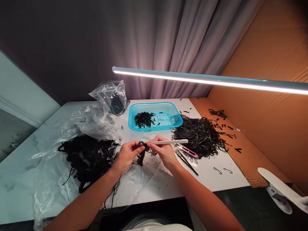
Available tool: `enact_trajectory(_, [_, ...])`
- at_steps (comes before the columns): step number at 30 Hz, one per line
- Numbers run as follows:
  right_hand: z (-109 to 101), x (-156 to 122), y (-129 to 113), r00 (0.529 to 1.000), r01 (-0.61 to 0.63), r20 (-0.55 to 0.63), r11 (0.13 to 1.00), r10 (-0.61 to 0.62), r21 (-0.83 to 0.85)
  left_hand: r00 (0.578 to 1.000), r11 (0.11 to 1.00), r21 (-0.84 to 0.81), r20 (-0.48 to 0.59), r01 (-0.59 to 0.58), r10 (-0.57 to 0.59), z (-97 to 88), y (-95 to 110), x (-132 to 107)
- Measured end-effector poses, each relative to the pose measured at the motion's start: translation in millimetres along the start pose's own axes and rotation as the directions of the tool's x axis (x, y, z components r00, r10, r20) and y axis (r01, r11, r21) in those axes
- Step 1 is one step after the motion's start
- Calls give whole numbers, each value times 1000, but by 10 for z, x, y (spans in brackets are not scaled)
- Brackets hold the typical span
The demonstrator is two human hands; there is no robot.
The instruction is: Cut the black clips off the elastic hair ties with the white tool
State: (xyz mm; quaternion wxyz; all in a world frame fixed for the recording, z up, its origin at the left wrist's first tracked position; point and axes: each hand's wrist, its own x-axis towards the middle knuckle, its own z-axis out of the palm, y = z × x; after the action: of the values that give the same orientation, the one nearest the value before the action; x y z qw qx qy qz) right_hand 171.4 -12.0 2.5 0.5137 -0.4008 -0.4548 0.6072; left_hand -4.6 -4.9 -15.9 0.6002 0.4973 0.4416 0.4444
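Grey curtains (154,48) hang behind a white, marble-patterned counter (211,179), with a lit tube lamp (216,80) crossing the view and a cardboard sheet (250,154) lining the right edge. Toward the front of the counter, the left hand (127,157) has its fingers clenched on a small tangle of thin black cord (141,157). The right hand (161,152) grasps a slim white stick (169,141) in its fingers, with the stick's end reaching the tangle. The cord looks light, soft and flexible, and likely to snag on other strands, so a single loose end seems the best place to take hold. A heaped black cord pile (89,160) lies on clear plastic sheeting (48,179) toward the left, and a second pile (199,136) sits right of centre. Short black pieces (143,119) lie in a turquoise plastic basket (130,117) near the back edge, and a pink clip (189,151) rests beside the second pile.
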Motion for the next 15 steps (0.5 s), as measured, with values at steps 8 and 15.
enact_trajectory(8, [1, 12, 41, 1000, 8, 10, 1000, -8, 24, 999, 1000, 18, -34, -14, 15, 5, -25, 3])
enact_trajectory(15, [54, -17, 44, 999, 21, -43, 995, -25, -94, 999, 998, 55, -47, -7, 10, 32, -8, -24])
